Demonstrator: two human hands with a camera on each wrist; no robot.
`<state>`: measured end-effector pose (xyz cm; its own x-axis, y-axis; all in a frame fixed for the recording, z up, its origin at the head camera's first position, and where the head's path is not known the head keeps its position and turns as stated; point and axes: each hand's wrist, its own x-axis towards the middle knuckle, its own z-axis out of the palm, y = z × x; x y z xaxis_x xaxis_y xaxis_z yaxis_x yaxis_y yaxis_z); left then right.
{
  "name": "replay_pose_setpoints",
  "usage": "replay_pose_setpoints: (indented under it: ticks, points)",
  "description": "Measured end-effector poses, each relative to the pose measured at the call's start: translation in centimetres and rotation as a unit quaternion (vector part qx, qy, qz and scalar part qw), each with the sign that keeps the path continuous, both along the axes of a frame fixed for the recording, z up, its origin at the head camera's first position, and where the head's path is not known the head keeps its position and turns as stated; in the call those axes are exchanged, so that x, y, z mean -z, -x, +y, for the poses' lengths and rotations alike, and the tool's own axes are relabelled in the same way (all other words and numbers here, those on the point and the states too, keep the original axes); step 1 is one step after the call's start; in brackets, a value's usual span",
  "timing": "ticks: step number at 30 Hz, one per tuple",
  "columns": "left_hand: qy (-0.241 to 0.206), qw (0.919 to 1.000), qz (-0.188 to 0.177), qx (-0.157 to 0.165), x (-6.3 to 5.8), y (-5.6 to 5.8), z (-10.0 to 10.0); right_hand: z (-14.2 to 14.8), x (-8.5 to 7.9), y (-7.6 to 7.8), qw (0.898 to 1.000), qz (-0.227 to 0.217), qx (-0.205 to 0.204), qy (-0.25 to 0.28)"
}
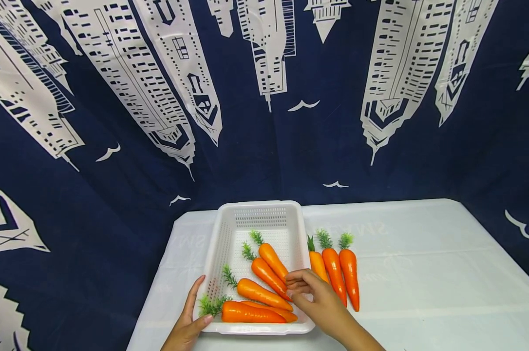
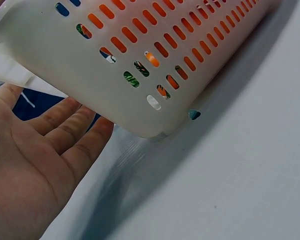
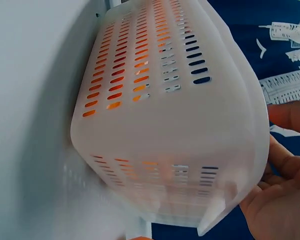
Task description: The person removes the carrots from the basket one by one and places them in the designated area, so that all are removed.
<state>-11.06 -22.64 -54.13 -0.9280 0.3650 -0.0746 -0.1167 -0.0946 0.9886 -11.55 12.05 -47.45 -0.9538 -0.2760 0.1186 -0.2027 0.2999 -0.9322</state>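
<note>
A white plastic basket (image 1: pixel 260 329) with slotted walls stands on the table, holding several orange carrots with green tops, one of them a carrot (image 1: pixel 253 312) near its front. My left hand (image 1: pixel 187 324) is at the basket's front left corner, the thumb by the rim and the fingers extended along the outside. In the left wrist view, those fingertips lie against the outer wall. My right hand (image 1: pixel 319 302) reaches over the right rim with loosely bent fingers, beside the narrow ends of two carrots (image 1: pixel 273 261). Its fingertips partly hide those ends; no carrot shows between them.
Three more carrots (image 1: pixel 332 270) lie side by side on the white-covered table (image 1: pixel 431 273), just right of the basket. A dark blue cloth (image 1: pixel 255 161) printed with white buildings and birds hangs behind the table and around its sides.
</note>
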Motion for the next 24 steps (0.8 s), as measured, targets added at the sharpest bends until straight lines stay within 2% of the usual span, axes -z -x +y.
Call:
replay_pose_setpoints:
  ticks: [7, 15, 24]
  points:
    - [-0.001, 1.0000, 0.001, 0.003, 0.0, 0.0, 0.0, -1.0, -0.3, 0.4, 0.996, 0.027, -0.059, -0.055]
    - [0.006, 1.0000, 0.000, -0.001, -0.1, 0.0, -0.1, -1.8, -0.8, 1.2, 0.988, 0.009, -0.117, -0.104]
    - [0.006, 0.9999, -0.006, -0.009, -0.1, 0.0, 0.1, -3.2, -0.2, 1.9, 0.977, 0.020, -0.137, -0.160]
